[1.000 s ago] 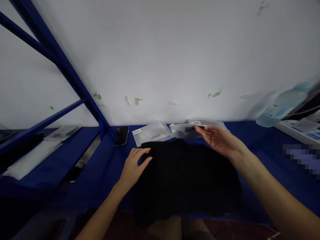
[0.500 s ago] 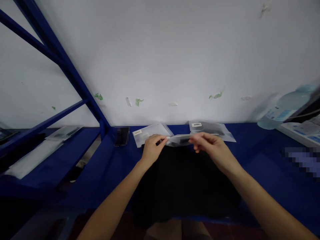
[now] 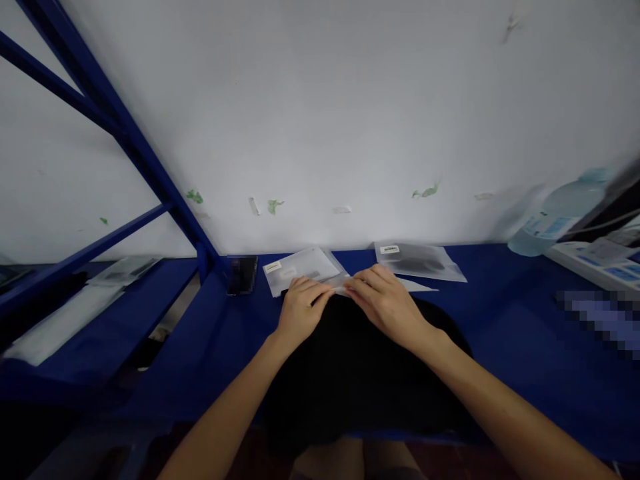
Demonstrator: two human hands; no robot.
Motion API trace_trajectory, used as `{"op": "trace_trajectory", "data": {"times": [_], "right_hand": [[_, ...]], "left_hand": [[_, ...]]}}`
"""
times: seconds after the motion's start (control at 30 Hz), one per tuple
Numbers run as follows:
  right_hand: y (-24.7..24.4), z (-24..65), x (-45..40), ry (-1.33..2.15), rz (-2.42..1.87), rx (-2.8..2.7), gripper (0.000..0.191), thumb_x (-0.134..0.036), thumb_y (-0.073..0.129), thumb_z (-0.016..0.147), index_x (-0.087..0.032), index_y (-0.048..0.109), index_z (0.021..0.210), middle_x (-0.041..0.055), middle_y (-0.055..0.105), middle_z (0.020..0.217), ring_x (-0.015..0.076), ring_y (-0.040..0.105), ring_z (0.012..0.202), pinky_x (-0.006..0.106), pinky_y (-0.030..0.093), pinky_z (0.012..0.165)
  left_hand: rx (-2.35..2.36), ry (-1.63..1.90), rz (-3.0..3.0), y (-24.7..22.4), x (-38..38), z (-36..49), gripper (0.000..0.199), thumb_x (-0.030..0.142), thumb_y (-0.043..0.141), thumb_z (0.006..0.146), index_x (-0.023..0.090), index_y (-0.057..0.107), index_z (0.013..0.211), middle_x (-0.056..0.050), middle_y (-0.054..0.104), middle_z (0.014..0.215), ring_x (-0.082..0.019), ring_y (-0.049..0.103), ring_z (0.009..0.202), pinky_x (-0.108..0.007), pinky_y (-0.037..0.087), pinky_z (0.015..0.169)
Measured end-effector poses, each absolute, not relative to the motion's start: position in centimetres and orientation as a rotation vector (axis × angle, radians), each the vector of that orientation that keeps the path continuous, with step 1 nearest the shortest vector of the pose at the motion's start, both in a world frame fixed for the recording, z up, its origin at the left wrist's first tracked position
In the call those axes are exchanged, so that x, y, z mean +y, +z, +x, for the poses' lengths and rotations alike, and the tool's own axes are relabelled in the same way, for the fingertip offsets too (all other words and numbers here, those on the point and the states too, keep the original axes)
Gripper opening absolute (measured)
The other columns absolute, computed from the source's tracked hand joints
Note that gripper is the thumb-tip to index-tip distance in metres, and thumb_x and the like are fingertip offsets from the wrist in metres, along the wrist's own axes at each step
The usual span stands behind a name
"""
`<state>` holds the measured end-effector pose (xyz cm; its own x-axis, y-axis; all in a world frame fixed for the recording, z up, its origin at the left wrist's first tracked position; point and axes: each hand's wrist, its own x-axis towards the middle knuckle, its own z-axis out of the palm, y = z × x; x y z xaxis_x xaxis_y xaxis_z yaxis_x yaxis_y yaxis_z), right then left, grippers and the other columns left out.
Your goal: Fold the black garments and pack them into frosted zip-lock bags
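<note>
My left hand (image 3: 301, 308) and my right hand (image 3: 384, 301) are close together over the back edge of a black cloth (image 3: 370, 380). Both pinch the near edge of a translucent plastic bag (image 3: 341, 283); its far part is mostly hidden by my fingers. Just behind my left hand lies a frosted plastic bag (image 3: 295, 268) with a small white label. Beyond my right hand rests another plastic bag (image 3: 419, 259) with a barcode label and something dark inside.
The blue table (image 3: 510, 347) meets a white wall at the back. A phone-like dark object (image 3: 242, 275) lies at left, by a blue metal frame (image 3: 145, 160). At right stand a large clear bottle (image 3: 555, 217) and a white box (image 3: 595, 267). More plastic bags (image 3: 70, 320) lie far left.
My right hand has moved left along the bag's edge and is now next to my left hand. My left hand keeps its pinch. The view has shifted slightly.
</note>
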<state>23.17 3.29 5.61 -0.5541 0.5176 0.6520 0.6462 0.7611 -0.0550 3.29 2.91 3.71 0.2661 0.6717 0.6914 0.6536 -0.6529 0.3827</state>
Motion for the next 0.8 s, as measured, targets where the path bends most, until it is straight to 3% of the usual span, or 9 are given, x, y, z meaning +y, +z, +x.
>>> {"op": "trace_trajectory", "data": {"times": [0.43,0.8], "right_hand": [[4.0,31.0,4.2,-0.379,-1.075,-2.059,0.019,-0.029,0.052,0.091,-0.023,0.067,0.102,0.007,0.067,0.092,0.0225,0.057,0.084,0.039,0.045,0.078],[3.7,29.7,3.0,-0.422,-1.06,-2.073,0.026,-0.024,0.054,0.09,-0.023,0.061,0.115,0.0064,0.066,0.1,0.0215,0.058,0.089,0.038,0.047,0.083]], "left_hand": [[1.505,1.482,2.281,3.6,2.0,0.3,0.012,0.026,0.061,0.087,0.024,0.072,0.081,-0.001,0.073,0.077,-0.018,0.065,0.073,-0.035,0.048,0.074],[1.517,1.497,2.208,3.1,1.8,0.7,0.01,0.021,0.063,0.085,0.021,0.072,0.08,-0.001,0.069,0.073,-0.016,0.062,0.07,-0.03,0.048,0.072]]}}
